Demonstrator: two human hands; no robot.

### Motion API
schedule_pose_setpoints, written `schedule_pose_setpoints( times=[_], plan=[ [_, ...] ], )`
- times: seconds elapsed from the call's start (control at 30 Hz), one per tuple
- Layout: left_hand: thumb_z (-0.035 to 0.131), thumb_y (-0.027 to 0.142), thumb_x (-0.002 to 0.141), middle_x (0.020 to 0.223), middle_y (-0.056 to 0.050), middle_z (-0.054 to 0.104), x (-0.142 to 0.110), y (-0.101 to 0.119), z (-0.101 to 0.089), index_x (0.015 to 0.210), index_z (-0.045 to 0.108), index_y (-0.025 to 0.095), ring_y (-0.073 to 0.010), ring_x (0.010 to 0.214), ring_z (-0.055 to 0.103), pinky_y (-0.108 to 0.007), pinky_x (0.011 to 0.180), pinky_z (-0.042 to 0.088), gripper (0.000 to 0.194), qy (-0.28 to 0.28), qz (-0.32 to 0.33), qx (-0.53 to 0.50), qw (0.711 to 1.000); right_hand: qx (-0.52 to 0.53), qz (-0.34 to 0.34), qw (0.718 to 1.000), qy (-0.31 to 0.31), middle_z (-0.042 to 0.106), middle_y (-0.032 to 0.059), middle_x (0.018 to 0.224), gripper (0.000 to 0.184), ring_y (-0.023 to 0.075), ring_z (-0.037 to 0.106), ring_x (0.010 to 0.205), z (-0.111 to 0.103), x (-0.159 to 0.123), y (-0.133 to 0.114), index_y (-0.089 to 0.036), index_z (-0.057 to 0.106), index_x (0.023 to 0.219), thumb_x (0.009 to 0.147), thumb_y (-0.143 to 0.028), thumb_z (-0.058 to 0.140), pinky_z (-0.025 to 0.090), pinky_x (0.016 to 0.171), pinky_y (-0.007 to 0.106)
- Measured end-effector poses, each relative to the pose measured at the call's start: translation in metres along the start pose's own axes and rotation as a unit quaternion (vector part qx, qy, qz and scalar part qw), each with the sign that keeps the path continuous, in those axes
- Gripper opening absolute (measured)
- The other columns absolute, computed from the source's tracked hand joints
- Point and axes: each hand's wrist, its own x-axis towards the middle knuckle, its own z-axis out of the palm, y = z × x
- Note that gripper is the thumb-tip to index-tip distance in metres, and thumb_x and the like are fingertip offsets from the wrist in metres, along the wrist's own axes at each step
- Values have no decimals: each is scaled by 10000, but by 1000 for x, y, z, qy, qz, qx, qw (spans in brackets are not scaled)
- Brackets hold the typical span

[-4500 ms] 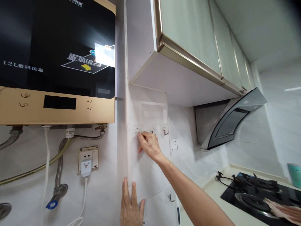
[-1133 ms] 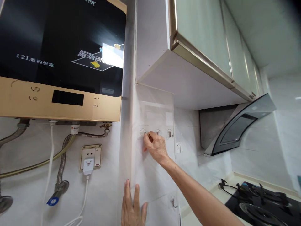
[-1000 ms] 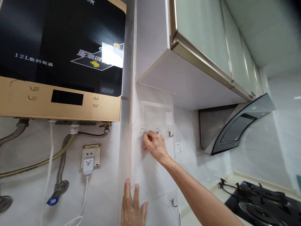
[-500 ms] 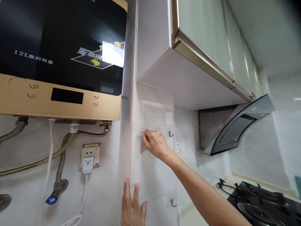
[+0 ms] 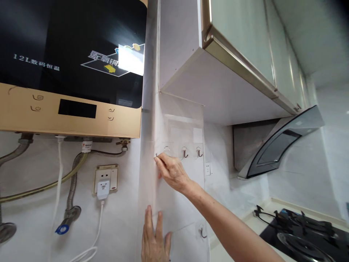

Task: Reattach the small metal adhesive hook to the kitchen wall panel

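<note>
My right hand is closed in a pinch at the wall corner, just left of and below a clear round hook mount. A tiny dark bit shows at its fingertips, too small to name, and the lower part of that mount is hidden by the hand. To its right, a dark hook hangs on a clear adhesive patch, and a second hook sits beside it. Lower down, my left hand lies flat against the tiled wall, fingers spread. A lower hook is right of it.
A gold and black water heater hangs at left, with hoses below it. A white plug sits in a wall socket. Overhead is a wall cabinet; at right are a range hood and a gas stove.
My right hand has shifted left and slightly down from the leftmost hook mount, uncovering the middle hook. My left hand stays on the wall. The view has shifted slightly.
</note>
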Motion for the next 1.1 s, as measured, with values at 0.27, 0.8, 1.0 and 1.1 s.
schedule_pose_setpoints(
  times=[0.27,0.8,1.0,1.1],
  plan=[
    [579,143,881,1630,-155,277,1,2,1,1547,173,294,-263,1396,474,-388,934,600,795,21,-7,10,1000,84,145,984,52,643,-20,600,255,146,553,542,-23,-15,5,-224,605,804,931,-380,449,427,604,276],
    [612,146,867,1617,-172,309,2,0,4,1549,161,289,-296,1361,512,-431,910,619,830,40,2,13,999,-343,97,933,53,655,59,752,196,160,517,574,-4,5,22,-164,585,816,927,-169,423,182,514,295],
    [612,149,864,1602,-174,336,3,1,1,1544,192,291,-292,1333,540,-423,897,623,812,42,3,7,999,-345,93,934,15,665,59,793,205,155,526,586,-9,8,15,-160,590,838,957,-196,428,192,516,298],
    [605,149,866,1607,-172,324,2,1,2,1546,185,292,-290,1340,534,-407,881,626,811,37,-1,9,999,-345,95,934,-3,666,61,802,212,154,527,596,-12,8,12,-153,589,848,967,-195,419,200,520,295]
  ],
)
